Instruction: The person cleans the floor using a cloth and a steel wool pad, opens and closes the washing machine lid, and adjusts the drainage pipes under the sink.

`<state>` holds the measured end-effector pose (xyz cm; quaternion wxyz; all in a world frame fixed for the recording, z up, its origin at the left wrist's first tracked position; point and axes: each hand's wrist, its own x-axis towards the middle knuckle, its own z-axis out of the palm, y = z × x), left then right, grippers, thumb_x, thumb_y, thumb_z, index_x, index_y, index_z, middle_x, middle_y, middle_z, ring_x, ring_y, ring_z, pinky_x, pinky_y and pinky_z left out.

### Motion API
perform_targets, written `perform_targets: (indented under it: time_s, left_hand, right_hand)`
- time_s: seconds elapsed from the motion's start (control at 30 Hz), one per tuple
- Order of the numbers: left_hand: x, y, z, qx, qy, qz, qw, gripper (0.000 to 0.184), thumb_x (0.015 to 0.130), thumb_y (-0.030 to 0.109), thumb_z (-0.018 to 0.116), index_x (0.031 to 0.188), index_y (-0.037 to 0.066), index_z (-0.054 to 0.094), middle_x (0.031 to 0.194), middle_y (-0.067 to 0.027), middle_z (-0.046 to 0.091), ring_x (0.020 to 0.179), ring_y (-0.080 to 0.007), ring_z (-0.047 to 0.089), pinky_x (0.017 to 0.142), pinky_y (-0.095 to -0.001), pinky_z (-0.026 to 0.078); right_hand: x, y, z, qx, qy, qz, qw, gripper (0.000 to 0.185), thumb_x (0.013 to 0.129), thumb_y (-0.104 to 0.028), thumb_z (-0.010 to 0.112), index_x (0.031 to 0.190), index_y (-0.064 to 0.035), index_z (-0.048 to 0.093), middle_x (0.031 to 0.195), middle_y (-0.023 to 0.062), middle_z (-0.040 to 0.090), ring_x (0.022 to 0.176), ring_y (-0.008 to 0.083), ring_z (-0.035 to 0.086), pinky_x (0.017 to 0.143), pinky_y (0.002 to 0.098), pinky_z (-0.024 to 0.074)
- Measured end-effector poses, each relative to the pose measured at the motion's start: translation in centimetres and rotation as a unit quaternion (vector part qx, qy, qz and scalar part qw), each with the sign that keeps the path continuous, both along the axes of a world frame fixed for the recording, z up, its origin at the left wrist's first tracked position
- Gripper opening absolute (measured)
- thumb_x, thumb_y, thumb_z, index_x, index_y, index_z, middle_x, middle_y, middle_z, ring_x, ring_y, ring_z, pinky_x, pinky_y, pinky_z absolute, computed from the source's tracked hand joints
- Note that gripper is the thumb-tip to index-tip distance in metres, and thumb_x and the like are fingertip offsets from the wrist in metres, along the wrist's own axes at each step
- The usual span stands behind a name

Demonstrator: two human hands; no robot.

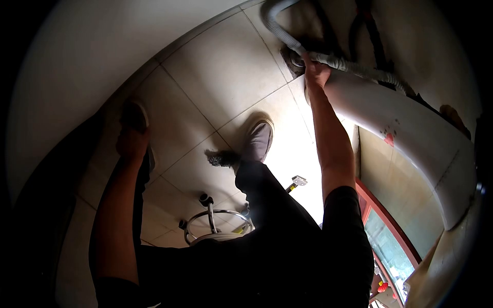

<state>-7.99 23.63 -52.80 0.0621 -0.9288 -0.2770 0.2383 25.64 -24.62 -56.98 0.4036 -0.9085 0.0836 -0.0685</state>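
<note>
My right hand reaches to the top of the view, its fingers wrapped round a grey corrugated hose. Just left of that hand, the hose passes a dark round drain opening in the tiled floor. From there the hose curves upward and also runs right along the wall behind a white curved panel. My left hand is low at the left, beside my leg and shoe; it is in shadow, and its fingers and anything in them are hard to make out.
Dark pipes stand at the upper right. Between my feet lies a dark fuzzy clump. A wheeled stool base is below me, with a scraper-like tool to its right. A red-framed window shows at the lower right.
</note>
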Motion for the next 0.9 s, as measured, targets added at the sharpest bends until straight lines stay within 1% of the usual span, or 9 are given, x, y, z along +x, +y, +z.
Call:
perform_targets:
  time_s: [0.17, 0.33, 0.4, 0.47, 0.53, 0.63, 0.77, 0.83, 0.9]
  left_hand:
    - [0.0, 0.5, -0.4, -0.032, 0.034, 0.032, 0.998, 0.102, 0.084, 0.065, 0.073, 0.145, -0.013, 0.045, 0.106, -0.0227, 0.074, 0.092, -0.0354, 0.075, 0.076, -0.0472, 0.062]
    - [-0.1, 0.9, -0.4, -0.017, 0.014, 0.012, 1.000, 0.102, 0.084, 0.065, 0.072, 0.146, -0.012, 0.045, 0.109, -0.0225, 0.074, 0.092, -0.0356, 0.075, 0.077, -0.0475, 0.062]
    - [-0.3, 0.8, -0.8, -0.010, 0.032, 0.015, 0.999, 0.102, 0.084, 0.065, 0.072, 0.147, -0.010, 0.044, 0.110, -0.0228, 0.073, 0.093, -0.0361, 0.074, 0.077, -0.0481, 0.062]
    - [-0.5, 1.0, -1.0, -0.010, 0.034, 0.015, 0.999, 0.101, 0.084, 0.064, 0.072, 0.147, -0.010, 0.044, 0.111, -0.0229, 0.073, 0.094, -0.0364, 0.074, 0.077, -0.0484, 0.062]
    - [-0.3, 0.8, -0.6, -0.010, 0.038, 0.013, 0.999, 0.101, 0.084, 0.064, 0.072, 0.147, -0.010, 0.044, 0.111, -0.0231, 0.073, 0.095, -0.0368, 0.074, 0.077, -0.0488, 0.062]
    - [0.2, 0.4, -0.2, -0.016, 0.027, 0.022, 0.999, 0.099, 0.084, 0.062, 0.072, 0.147, -0.010, 0.044, 0.112, -0.0232, 0.073, 0.095, -0.0382, 0.074, 0.079, -0.0489, 0.061]
    - [0.4, 0.8, -0.8, -0.030, 0.025, 0.037, 0.999, 0.098, 0.084, 0.063, 0.073, 0.145, -0.009, 0.046, 0.113, -0.0228, 0.073, 0.095, -0.0392, 0.074, 0.083, -0.0491, 0.060]
    - [0.5, 0.8, -0.9, -0.041, 0.036, 0.042, 0.998, 0.098, 0.084, 0.063, 0.073, 0.145, -0.009, 0.045, 0.114, -0.0227, 0.073, 0.096, -0.0392, 0.073, 0.084, -0.0492, 0.060]
    - [0.5, 0.7, -1.0, -0.047, 0.047, 0.055, 0.996, 0.099, 0.084, 0.063, 0.073, 0.147, -0.008, 0.043, 0.114, -0.0226, 0.073, 0.098, -0.0383, 0.073, 0.085, -0.0498, 0.060]
  right_hand:
    - [0.3, -0.5, -0.9, -0.039, 0.008, 0.021, 0.999, 0.029, 0.082, -0.023, 0.085, 0.097, -0.0006, 0.077, 0.099, 0.0076, 0.080, 0.090, 0.0198, 0.073, 0.083, 0.0345, 0.0540]
    - [-0.2, 1.1, 0.7, 0.059, 0.009, -0.011, 0.998, 0.029, 0.082, -0.023, 0.085, 0.096, 0.0011, 0.076, 0.097, 0.0086, 0.079, 0.089, 0.0186, 0.072, 0.082, 0.0343, 0.0535]
    - [-0.3, 0.8, 1.9, 0.039, 0.039, -0.013, 0.998, 0.023, 0.085, -0.020, 0.083, 0.095, -0.0002, 0.076, 0.096, 0.0078, 0.079, 0.089, 0.0184, 0.072, 0.084, 0.0340, 0.0530]
    - [-0.1, 0.0, 2.5, 0.100, 0.020, 0.042, 0.994, 0.019, 0.086, -0.018, 0.081, 0.091, -0.0003, 0.075, 0.090, 0.0063, 0.078, 0.089, 0.0168, 0.071, 0.084, 0.0319, 0.0522]
    - [-0.3, 0.6, 4.0, 0.081, 0.034, 0.058, 0.994, 0.014, 0.087, -0.015, 0.079, 0.090, -0.0009, 0.076, 0.088, 0.0057, 0.077, 0.087, 0.0163, 0.071, 0.084, 0.0314, 0.0523]
    - [-0.3, 0.8, 3.8, 0.099, -0.038, 0.076, 0.992, 0.010, 0.085, -0.010, 0.076, 0.090, -0.0014, 0.076, 0.085, 0.0054, 0.076, 0.081, 0.0170, 0.070, 0.083, 0.0332, 0.0533]
    - [0.1, 1.1, 4.3, 0.094, -0.030, 0.052, 0.994, 0.008, 0.086, -0.009, 0.074, 0.089, -0.0023, 0.076, 0.086, 0.0030, 0.076, 0.083, 0.0166, 0.069, 0.087, 0.0318, 0.0523]
    - [0.3, 0.6, 4.8, 0.112, -0.055, -0.018, 0.992, 0.011, 0.085, -0.011, 0.076, 0.090, -0.0014, 0.074, 0.085, 0.0028, 0.073, 0.082, 0.0151, 0.068, 0.086, 0.0311, 0.0516]
    - [2.1, -1.0, 6.4, 0.089, -0.070, -0.026, 0.993, 0.014, 0.085, -0.012, 0.078, 0.089, -0.0007, 0.072, 0.082, 0.0032, 0.070, 0.074, 0.0142, 0.065, 0.073, 0.0294, 0.0515]
